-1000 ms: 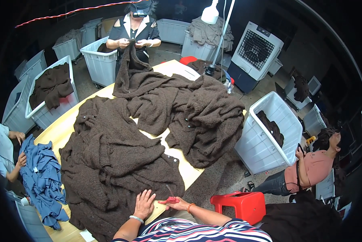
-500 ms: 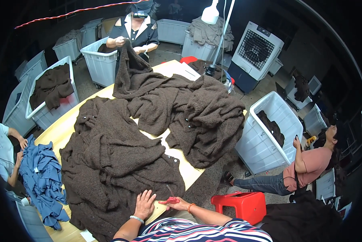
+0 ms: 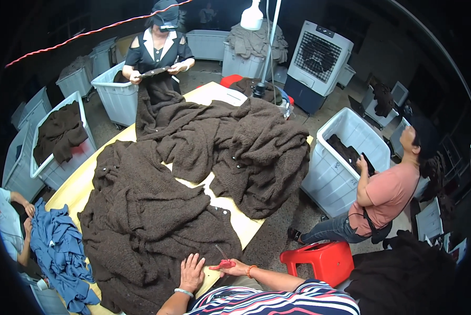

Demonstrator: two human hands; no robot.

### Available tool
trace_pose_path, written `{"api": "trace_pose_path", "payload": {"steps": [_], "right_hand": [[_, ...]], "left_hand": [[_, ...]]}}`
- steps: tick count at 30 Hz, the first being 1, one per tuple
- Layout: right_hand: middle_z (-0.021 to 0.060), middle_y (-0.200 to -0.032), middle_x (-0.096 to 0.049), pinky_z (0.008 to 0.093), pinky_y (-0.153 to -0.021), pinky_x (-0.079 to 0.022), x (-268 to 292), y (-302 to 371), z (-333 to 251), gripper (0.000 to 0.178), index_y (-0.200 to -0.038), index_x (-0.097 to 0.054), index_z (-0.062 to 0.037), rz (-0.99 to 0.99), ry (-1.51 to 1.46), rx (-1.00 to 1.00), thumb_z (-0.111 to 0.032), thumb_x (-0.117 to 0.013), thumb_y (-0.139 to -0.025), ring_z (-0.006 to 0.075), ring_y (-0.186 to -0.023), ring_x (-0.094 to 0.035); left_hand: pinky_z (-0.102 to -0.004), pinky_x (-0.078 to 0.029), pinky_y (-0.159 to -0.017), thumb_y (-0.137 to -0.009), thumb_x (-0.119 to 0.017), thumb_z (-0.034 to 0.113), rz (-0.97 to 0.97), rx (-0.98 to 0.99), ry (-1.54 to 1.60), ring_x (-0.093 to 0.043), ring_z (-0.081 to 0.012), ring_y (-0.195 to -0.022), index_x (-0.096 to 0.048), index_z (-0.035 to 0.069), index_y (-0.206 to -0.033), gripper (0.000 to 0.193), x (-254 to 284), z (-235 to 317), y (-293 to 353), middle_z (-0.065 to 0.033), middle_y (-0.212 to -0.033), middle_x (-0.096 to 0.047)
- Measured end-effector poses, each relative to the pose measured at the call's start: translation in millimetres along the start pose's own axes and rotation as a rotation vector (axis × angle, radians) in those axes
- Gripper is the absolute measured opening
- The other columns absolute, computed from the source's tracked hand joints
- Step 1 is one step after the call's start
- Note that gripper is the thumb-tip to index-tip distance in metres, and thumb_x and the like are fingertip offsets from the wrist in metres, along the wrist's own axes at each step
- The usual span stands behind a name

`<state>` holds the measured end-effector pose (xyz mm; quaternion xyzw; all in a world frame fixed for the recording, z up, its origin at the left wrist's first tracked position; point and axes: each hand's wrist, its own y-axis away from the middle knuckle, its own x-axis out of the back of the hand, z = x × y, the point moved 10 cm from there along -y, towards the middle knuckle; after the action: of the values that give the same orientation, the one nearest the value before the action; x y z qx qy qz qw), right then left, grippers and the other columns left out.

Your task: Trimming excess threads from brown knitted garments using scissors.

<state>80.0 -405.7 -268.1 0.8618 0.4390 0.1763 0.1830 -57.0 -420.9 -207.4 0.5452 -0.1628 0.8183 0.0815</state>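
- Resting on the knitwear (image 3: 151,215) at the near edge of the table (image 3: 246,228), the left hand (image 3: 192,270) is being held flat, palm down, its fingers slightly spread.
- Over the table's near edge, a red tool (image 3: 223,264) is being gripped in the right hand (image 3: 238,269), with the fingers being wrapped around it; whether it is being pressed against the knitwear cannot be told.
- Most of the table is being covered by the knitwear, which is being borne in two heaps, a crooked strip of tabletop being left bare between them.
- At the table's far end, an edge of knitwear is being held up in both hands by a person in black (image 3: 159,50).
- Along the table's left edge, blue cloth (image 3: 57,247) is being handled by a person in pale blue (image 3: 7,220).
- Right of the table, a dark object (image 3: 369,160) is being held by a person in pink (image 3: 393,191) beside a white bin (image 3: 330,173), in which brown cloth is being held.
- Right of the table's near end, a red stool (image 3: 325,262) is being seen.
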Motion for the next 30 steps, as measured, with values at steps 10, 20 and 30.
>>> {"api": "trace_pose_path", "payload": {"steps": [10, 20, 30], "right_hand": [[0.002, -0.082, -0.07, 0.0286, -0.083, -0.047, 4, 1, -3, 0.022, -0.1, -0.069, -0.0078, 0.072, -0.124, 0.012, -0.025, -0.055, -0.095, 0.0103, -0.082, -0.06], [0.0007, -0.081, -0.068, 0.027, -0.082, -0.046, 1, 1, -3, 0.028, -0.121, -0.067, -0.0216, 0.059, -0.07, 0.068, -0.026, -0.052, -0.098, 0.0095, -0.079, -0.059], [-0.0007, -0.081, -0.066, 0.0256, -0.081, -0.046, 2, 15, -21, 0.035, -0.134, -0.056, -0.0353, -0.01, 0.057, 0.008, -0.032, -0.045, -0.101, 0.0086, -0.079, -0.057]], "left_hand": [[-0.0523, -0.03, -0.107, -0.079, -0.063, 0.019, 0.035, -0.011, 0.005, -0.041, -0.0327, -0.13, -0.056, 0.014, -0.125, 0.047, -1, -2, 2, -0.0133, -0.138, -0.047], [-0.0524, -0.029, -0.108, -0.08, -0.062, 0.018, 0.041, -0.001, 0.009, -0.041, -0.0339, -0.13, -0.059, 0.014, -0.123, 0.043, 1, 0, 1, -0.0144, -0.136, -0.048], [-0.0529, -0.029, -0.108, -0.079, -0.063, 0.019, 0.028, -0.002, 0.0, -0.04, -0.0318, -0.132, -0.056, 0.016, -0.126, 0.048, 0, 3, 3, -0.0126, -0.139, -0.046]]}}
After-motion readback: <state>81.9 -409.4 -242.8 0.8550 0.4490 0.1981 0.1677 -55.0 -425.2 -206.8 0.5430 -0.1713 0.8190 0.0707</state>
